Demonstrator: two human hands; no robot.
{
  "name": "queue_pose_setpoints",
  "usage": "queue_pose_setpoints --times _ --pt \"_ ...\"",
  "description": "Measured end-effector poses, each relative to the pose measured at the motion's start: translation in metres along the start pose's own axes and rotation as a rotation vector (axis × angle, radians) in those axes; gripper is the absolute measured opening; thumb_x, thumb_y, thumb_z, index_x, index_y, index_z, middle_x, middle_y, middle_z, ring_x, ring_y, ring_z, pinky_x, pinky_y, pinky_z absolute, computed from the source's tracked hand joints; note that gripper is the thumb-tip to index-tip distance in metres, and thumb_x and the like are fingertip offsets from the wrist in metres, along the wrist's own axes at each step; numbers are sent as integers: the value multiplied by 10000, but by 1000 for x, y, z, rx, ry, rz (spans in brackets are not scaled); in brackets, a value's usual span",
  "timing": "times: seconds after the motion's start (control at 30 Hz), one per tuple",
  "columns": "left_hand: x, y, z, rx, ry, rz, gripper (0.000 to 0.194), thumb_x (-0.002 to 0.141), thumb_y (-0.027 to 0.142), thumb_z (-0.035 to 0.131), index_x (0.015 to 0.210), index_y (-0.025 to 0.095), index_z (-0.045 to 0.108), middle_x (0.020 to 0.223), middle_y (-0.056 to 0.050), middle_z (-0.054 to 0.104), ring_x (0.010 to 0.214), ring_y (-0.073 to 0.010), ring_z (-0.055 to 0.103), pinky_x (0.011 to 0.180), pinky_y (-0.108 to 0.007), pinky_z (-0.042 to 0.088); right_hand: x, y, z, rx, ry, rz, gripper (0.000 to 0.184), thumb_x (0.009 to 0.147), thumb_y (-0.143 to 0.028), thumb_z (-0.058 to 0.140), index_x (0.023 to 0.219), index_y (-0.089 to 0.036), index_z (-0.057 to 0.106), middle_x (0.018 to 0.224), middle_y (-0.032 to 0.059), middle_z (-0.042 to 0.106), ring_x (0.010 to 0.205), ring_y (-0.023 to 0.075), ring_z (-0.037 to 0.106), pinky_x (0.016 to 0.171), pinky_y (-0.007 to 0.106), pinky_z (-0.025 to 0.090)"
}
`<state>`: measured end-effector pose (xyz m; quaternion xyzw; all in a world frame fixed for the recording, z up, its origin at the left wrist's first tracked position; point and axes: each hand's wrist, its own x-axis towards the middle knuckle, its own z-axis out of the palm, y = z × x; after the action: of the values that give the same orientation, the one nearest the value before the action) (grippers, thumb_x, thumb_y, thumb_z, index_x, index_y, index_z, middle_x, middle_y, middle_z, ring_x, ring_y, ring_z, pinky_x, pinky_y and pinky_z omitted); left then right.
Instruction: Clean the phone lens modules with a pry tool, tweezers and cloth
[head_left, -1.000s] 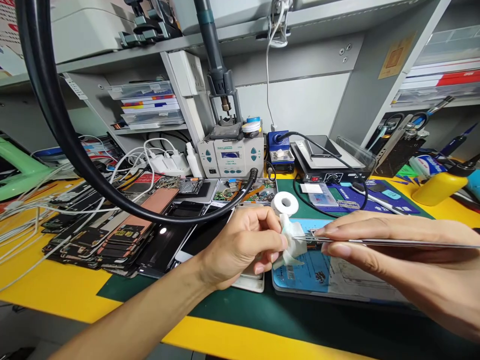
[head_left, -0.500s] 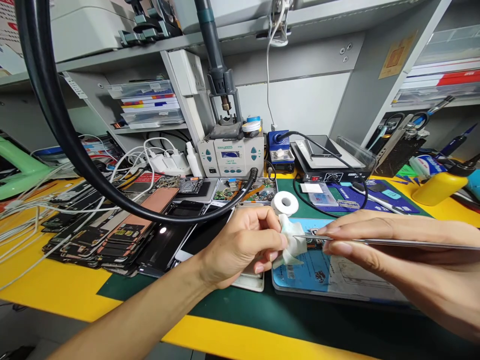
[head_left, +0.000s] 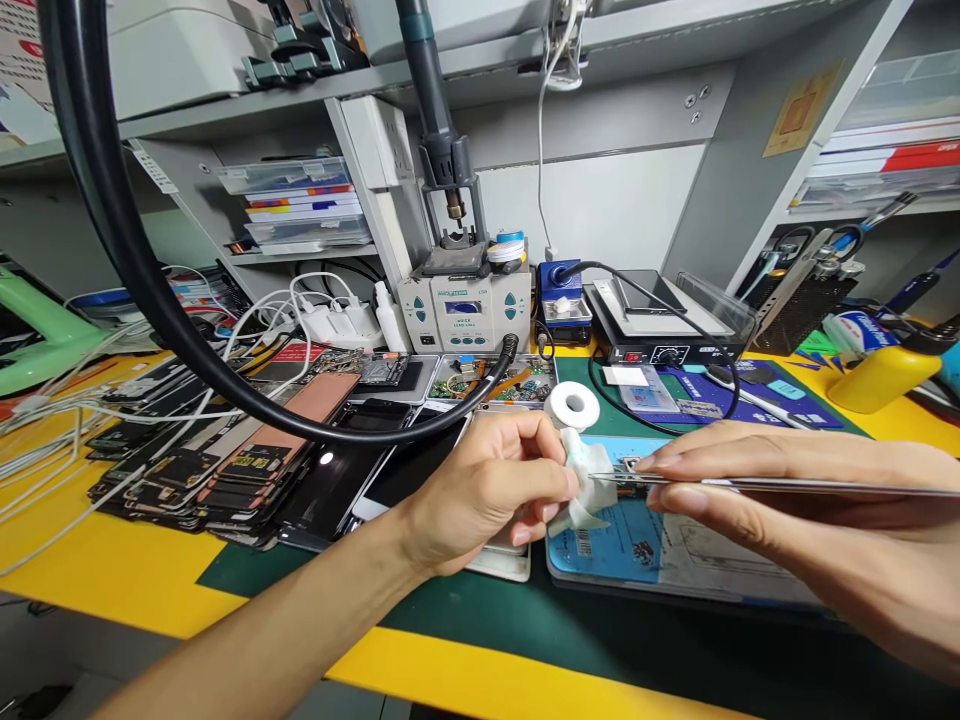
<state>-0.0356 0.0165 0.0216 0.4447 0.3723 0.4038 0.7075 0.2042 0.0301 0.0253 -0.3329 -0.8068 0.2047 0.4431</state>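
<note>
My left hand (head_left: 499,480) is closed, pinching a crumpled pale wipe (head_left: 589,480) between thumb and fingers. In my right hand (head_left: 772,500) a pair of thin metal tweezers (head_left: 750,486) lies nearly level between thumb and fingers. The tweezer tips point left and reach the wipe; whether they grip anything there is too small to tell. Behind the tips, a small dark part with metal (head_left: 632,472) shows in part over a blue plastic-covered case (head_left: 619,550). A white roll (head_left: 572,406) stands just behind the wipe.
Stacked phone parts (head_left: 217,470) fill the left side. A thick black hose (head_left: 262,405) arches in front, joined to the hot air station (head_left: 465,315). A tray of small components (head_left: 517,382) sits behind my hands. A yellow bottle (head_left: 889,375) stands at right.
The view has shifted very slightly. Both hands keep nearly the same place and hold, with the tweezer tips still at the wipe.
</note>
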Motion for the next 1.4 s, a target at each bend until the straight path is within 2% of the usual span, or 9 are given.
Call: queue_pose_setpoints --times 0.43,0.77,0.93,1.03,1.23,1.4 --pt "0 1 2 76 11 23 284 728 185 777 676 180 498 511 47 510 392 -39 404 372 -140 293 1 -2 1 30 -21 37 76 833 -393 839 883 -450 841 928 -118 838 784 133 800 762 124 639" --pt "-1 0 0 59 10 15 321 721 223 825 681 176 510 521 48 518 393 -35 397 376 -146 288 0 -2 0 12 28 15 41 833 -426 830 866 -441 851 895 -89 838 775 177 800 746 200 674" --pt "0 0 1 45 15 20 320 715 217 828 681 176 512 526 47 525 400 -33 390 380 -146 289 -1 -2 -1 4 37 53 84 842 -353 828 871 -430 847 916 -87 835 807 169 791 761 184 665" --pt "-1 1 1 50 17 17 321 713 225 826 685 178 510 524 47 526 398 -35 390 379 -150 287 0 -3 -1 30 29 68 50 833 -377 832 850 -419 853 902 -68 834 792 178 789 752 195 670" --pt "-2 1 1 64 19 23 328 707 235 828 683 178 506 517 49 517 391 -37 401 371 -145 286 1 -3 2 29 11 69 36 819 -441 838 849 -453 851 885 -84 837 764 161 794 747 173 662" --pt "-2 1 2 89 23 26 289 721 208 794 695 182 508 517 46 516 399 -40 404 367 -136 304 4 -3 2 25 -21 58 48 830 -419 837 856 -459 842 883 -104 835 755 139 791 752 145 649"
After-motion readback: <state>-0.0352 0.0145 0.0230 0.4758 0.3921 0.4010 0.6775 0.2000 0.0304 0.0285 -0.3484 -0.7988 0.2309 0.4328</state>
